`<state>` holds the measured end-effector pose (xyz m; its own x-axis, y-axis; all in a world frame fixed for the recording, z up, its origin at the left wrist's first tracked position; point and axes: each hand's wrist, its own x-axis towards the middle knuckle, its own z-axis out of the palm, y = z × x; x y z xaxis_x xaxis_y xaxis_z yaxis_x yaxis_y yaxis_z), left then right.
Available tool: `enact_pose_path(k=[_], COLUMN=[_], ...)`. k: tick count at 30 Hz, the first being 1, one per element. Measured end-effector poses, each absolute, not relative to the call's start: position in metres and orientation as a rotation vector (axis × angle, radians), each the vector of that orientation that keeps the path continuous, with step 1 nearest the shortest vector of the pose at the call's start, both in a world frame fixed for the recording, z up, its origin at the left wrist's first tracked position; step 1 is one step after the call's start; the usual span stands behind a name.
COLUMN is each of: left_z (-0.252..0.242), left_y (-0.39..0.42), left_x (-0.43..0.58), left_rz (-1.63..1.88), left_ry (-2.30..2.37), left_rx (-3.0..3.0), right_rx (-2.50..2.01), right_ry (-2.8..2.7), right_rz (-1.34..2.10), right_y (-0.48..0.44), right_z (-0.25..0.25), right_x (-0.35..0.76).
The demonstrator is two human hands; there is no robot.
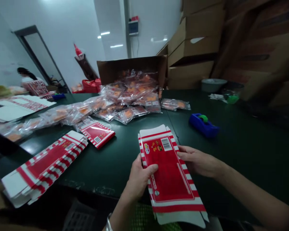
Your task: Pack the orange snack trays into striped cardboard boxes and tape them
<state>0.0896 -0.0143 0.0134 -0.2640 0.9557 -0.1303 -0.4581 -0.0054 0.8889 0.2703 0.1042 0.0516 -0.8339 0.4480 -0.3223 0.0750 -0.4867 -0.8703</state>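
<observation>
A flat, unfolded red-and-white striped carton (170, 173) with a barcode lies over the near edge of the dark green table (243, 154). My left hand (139, 178) grips its left edge, thumb on top. My right hand (197, 160) holds its right edge with the fingers curled against the side. A stack of the same flat cartons (44, 163) lies at the left, and a smaller closed red carton (97, 134) sits beyond it.
Several clear packets of orange goods (125, 99) spill from an open cardboard box (132, 69) at the back. A blue tape dispenser (203, 125) sits right of centre. Stacked brown boxes (195, 41) rise at the right. Another person (26, 75) is at the far left.
</observation>
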Motion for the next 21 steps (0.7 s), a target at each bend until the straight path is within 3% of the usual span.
enact_pose_path(k=[9, 15, 21], left_z=[0.007, -0.006, -0.016], left_y=[-0.036, -0.069, -0.072], left_x=[0.086, 0.089, 0.083], left_rz=[1.509, 1.299, 1.408], left_ry=[1.291, 0.935, 1.176], left_rx=[0.796, 0.629, 0.548], right_rx=[-0.802, -0.926, -1.021], right_ry=[-1.156, -1.064, -1.061], right_rz=[2.248, 2.335, 2.240], right_y=[0.070, 0.032, 0.003], right_z=[0.005, -0.010, -0.015], right_x=[0.267, 0.287, 0.293])
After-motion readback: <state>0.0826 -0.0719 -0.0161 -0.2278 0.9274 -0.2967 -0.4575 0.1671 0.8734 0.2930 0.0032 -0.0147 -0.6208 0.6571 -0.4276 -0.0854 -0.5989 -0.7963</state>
